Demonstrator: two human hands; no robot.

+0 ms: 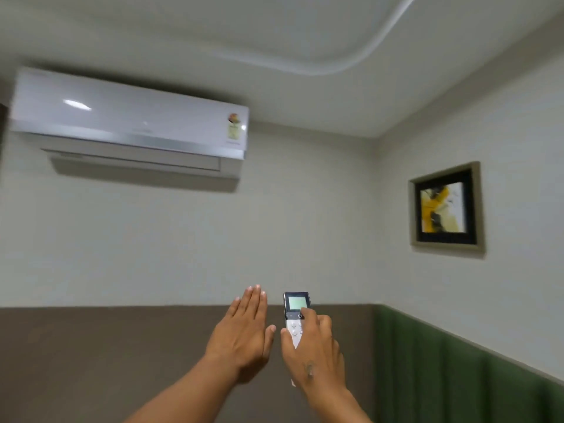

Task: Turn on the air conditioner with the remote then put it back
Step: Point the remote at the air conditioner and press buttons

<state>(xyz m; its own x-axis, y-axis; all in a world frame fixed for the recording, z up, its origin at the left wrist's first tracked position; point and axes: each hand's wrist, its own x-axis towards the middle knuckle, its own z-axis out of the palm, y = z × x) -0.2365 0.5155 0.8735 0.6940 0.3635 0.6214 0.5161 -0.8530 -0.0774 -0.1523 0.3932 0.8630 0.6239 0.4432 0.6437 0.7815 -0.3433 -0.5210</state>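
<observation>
Your right hand (314,355) grips the remote (295,319) upright, fingers (325,323) wrapped around its lower body, thumb on the power button beneath the lit screen. Your left hand (244,334) hovers just beside it, flat, open and empty. The air conditioner (128,123) hangs high on the wall to your upper left, its flap apparently closed. Tilt the remote's top toward it and press firmly.
</observation>
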